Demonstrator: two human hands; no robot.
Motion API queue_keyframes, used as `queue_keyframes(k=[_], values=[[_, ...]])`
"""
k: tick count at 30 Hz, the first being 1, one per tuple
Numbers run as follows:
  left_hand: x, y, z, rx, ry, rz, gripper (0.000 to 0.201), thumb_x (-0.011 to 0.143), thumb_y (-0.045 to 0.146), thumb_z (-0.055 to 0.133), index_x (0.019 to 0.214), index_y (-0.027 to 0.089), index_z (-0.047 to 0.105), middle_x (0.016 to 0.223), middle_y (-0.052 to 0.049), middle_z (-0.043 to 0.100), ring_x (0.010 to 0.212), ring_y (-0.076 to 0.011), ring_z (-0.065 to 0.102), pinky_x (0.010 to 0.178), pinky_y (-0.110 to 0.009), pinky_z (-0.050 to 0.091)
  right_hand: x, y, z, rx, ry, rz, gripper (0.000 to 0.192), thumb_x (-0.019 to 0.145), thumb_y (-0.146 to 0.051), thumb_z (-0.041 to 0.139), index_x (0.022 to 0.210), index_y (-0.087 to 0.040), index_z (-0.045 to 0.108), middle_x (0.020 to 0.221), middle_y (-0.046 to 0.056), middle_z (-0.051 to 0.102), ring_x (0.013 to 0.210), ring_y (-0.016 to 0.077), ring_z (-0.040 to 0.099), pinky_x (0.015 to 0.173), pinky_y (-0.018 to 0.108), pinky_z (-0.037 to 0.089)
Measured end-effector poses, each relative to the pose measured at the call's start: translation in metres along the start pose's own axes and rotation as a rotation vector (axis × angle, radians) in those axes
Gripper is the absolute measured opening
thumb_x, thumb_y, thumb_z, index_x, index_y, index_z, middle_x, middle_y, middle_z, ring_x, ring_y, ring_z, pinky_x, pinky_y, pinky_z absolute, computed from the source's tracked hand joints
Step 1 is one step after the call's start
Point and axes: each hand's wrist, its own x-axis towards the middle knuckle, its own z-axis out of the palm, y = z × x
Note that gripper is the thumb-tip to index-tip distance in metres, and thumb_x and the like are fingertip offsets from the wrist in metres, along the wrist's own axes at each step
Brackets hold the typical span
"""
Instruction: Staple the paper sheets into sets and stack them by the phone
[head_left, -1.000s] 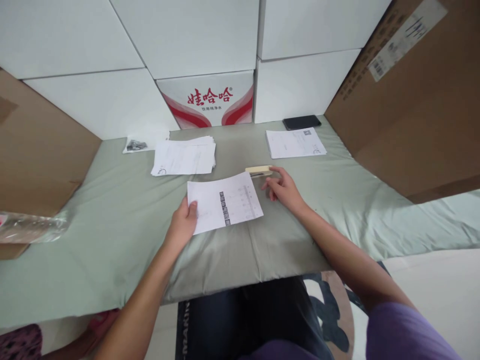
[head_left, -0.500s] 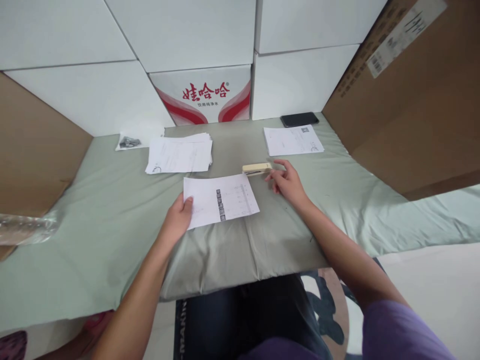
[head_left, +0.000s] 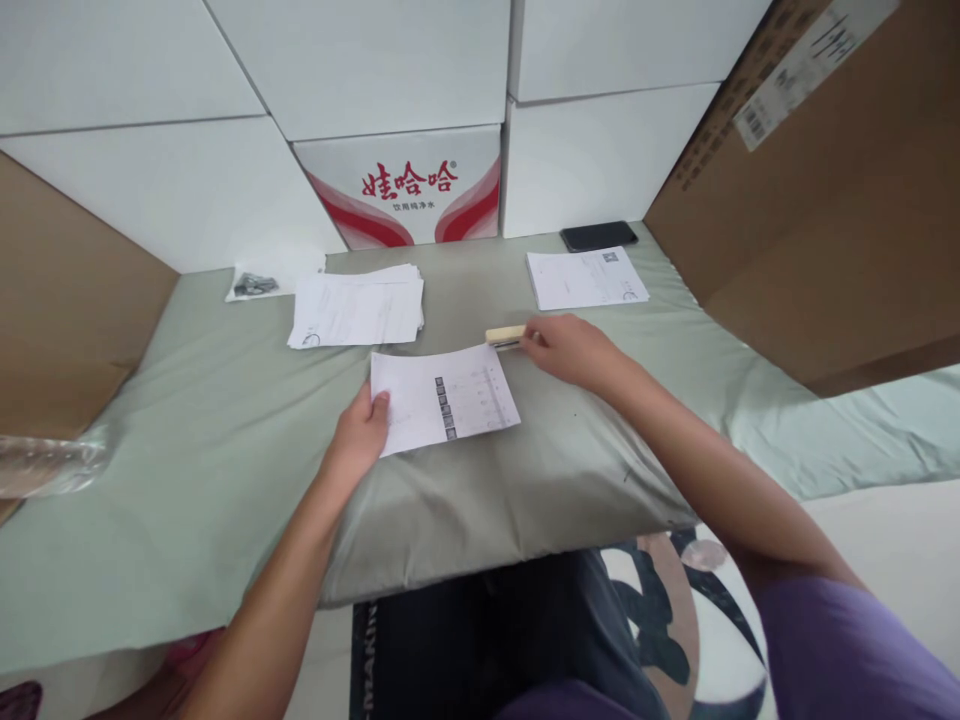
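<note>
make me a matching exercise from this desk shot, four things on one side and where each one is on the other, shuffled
Things:
1. stapler
2. printed sheet
3. black phone
4. paper stack

Places:
A. far edge, beside the white boxes
B. under the left hand
C. at the right hand
D. left of the stapler, further back

Pairs: 1-C, 2-B, 3-A, 4-D

Desk [head_left: 225, 480], pale green cloth cover. On it: printed sheet [head_left: 444, 398] centre; stapler [head_left: 505, 336] at 1 o'clock; paper stack [head_left: 357, 307] at 11; second sheet [head_left: 585, 277] and phone [head_left: 598, 236] at 2.
</note>
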Motion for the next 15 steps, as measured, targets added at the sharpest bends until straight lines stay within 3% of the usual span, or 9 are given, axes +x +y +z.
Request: queue_keyframes(k=[4,7,10,15], values=[[-0.002,0.003,0.001,0.042,0.026,0.001,0.044,0.094,0.042,0.045,0.124,0.018,0.066,0.113,-0.014,0.075,0.106,-0.0309,0.07,0.098,-0.044,0.054,0.056,-0.019,0.021,-0.068,0.113,0.031,0.026,0.096,-0.024,0.047,0.104,-0.019,0.071,0.102,0.012,0.073,0.092,0.0257,0.065,0.077,0.033,0.046],[-0.003,0.005,0.002,0.054,0.036,0.018,0.042,0.094,0.042,0.043,0.12,0.018,0.066,0.11,-0.014,0.076,0.104,-0.0309,0.07,0.095,-0.044,0.054,0.088,-0.019,0.048,-0.08,0.086,0.109,0.029,0.095,-0.021,0.045,0.109,-0.018,0.071,0.111,0.015,0.073,0.1,0.0274,0.065,0.082,0.035,0.048],[-0.004,0.006,0.001,0.08,0.022,0.018,0.041,0.095,0.043,0.041,0.114,0.018,0.067,0.104,-0.014,0.076,0.099,-0.031,0.071,0.091,-0.044,0.055,0.099,-0.015,0.065,-0.071,0.088,0.137,0.03,0.095,-0.021,0.045,0.11,-0.018,0.07,0.113,0.015,0.072,0.102,0.0279,0.066,0.084,0.035,0.049],[-0.008,0.011,0.0,0.106,0.014,0.0,0.037,0.096,0.043,0.04,0.11,0.02,0.065,0.103,-0.013,0.075,0.098,-0.0316,0.07,0.088,-0.043,0.055,0.095,-0.012,0.07,-0.067,0.119,0.18,0.03,0.096,-0.023,0.043,0.109,-0.019,0.07,0.111,0.015,0.072,0.1,0.0278,0.066,0.083,0.036,0.049]])
